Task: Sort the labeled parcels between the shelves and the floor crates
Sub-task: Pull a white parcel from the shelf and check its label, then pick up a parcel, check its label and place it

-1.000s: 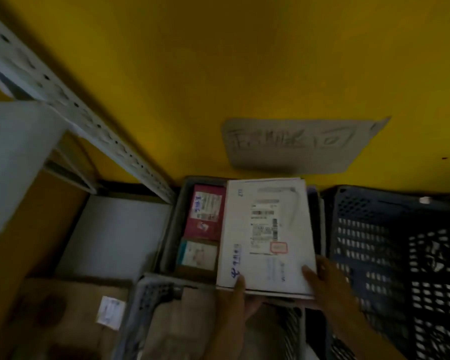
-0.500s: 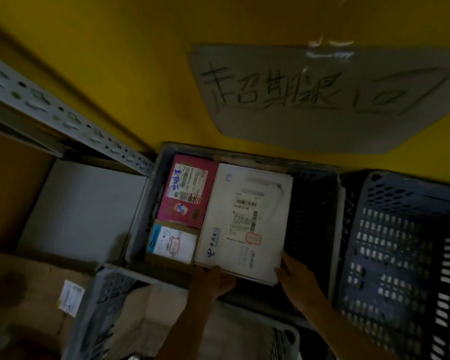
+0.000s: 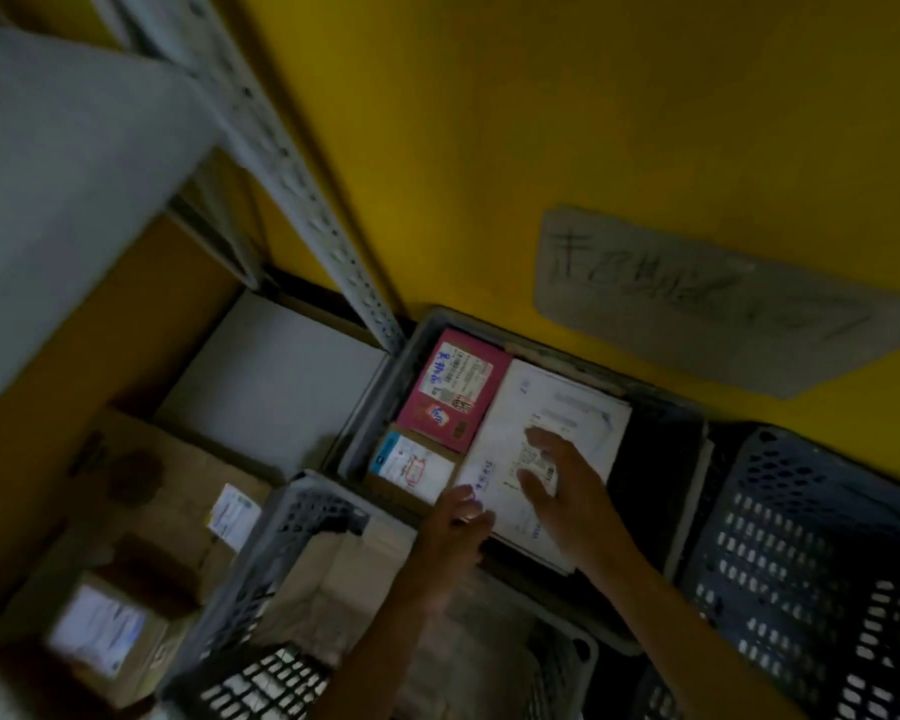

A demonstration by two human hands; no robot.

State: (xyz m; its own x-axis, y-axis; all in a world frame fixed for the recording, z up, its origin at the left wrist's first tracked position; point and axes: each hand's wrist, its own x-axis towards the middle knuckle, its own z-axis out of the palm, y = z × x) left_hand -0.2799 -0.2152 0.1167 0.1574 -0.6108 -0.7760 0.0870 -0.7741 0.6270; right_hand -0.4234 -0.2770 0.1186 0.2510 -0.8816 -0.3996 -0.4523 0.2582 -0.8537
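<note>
Head view: right hand (image 3: 562, 491) over white parcel (image 3: 583, 423), label blurred

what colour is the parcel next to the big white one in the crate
Pink, with a white label: the parcel shows best in the head view.

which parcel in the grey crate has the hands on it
The large white envelope, on the right side of the grey crate. The right hand lies flat on it, unlike the pink parcel and small white-labelled one beside it.

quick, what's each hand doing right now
Left hand: open, fingertips at the white parcel's near edge.
Right hand: open, fingers spread flat on the white parcel.
</note>
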